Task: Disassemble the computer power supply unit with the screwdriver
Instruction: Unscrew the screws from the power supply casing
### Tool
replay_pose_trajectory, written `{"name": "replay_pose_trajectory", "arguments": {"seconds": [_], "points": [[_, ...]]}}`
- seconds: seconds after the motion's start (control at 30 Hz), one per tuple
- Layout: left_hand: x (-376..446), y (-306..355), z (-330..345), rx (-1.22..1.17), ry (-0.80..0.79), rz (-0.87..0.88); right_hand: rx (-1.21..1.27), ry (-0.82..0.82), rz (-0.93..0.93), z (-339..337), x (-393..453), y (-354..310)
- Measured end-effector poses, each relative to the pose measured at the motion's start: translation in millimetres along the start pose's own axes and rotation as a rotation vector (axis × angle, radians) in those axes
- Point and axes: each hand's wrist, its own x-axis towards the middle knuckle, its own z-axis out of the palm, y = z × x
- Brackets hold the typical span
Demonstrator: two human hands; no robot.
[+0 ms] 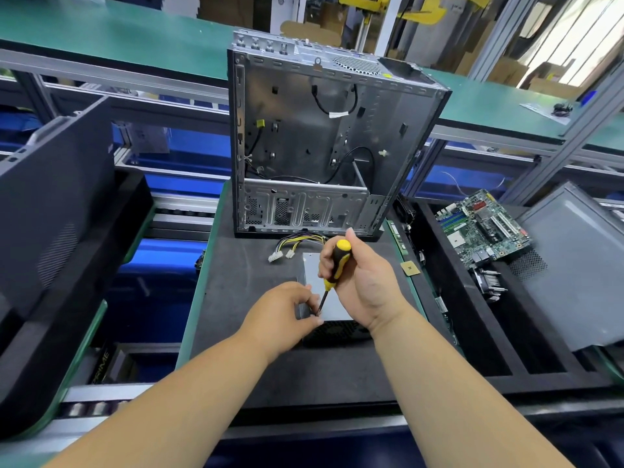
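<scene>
The power supply unit [332,309], a grey metal box, lies on the dark mat of the bench [243,282] just below the middle of the frame. Its bundle of yellow and black cables [297,241] runs up toward the open computer case [324,140], which stands upright at the upper centre.

The right hand [358,282] has its grip curled round the yellow and black handle of the screwdriver [332,271]. The shaft slants down and left, with its tip at the unit's near left edge. The left hand [287,315] holds that same corner, thumb and fingers pinching the unit right beside the tip.

At the right of the frame a green motherboard [483,228] lies in a black tray [472,332], beside a grey panel [580,265].
</scene>
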Motion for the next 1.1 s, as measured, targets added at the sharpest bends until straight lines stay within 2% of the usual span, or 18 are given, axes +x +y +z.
{"name": "replay_pose_trajectory", "arguments": {"seconds": [0.23, 0.47, 0.57, 0.73, 0.87, 1.0, 1.1], "points": [[-1.2, 1.5, 2.1, -0.001, 0.001, 0.012, -0.013, 0.003, -0.059, 0.7, -2.2, 5.3], [0.0, 5.2, 4.0, 0.187, 0.036, 0.059, -0.069, 0.085, -0.111, -17.6, -5.9, 5.0], [-2.8, 6.2, 6.1, 0.231, 0.084, 0.074, -0.349, 0.104, -0.158, -26.1, -6.8, -0.5], [-7.8, 5.7, 9.0, 0.202, 0.098, 0.070, -0.654, 0.016, -0.270, -31.7, -8.4, -15.0], [-10.4, 8.7, 11.0, 0.166, 0.109, 0.020, -1.043, -0.041, -0.433, -28.9, -10.4, -22.8], [-16.6, 13.5, 17.0, 0.248, 0.167, -0.019, -1.248, -0.130, -0.503, -26.4, -10.0, -27.7], [-20.9, 17.7, 19.2, 0.381, 0.213, -0.020, -1.365, -0.127, -0.518, -28.4, -8.6, -31.8]]}}
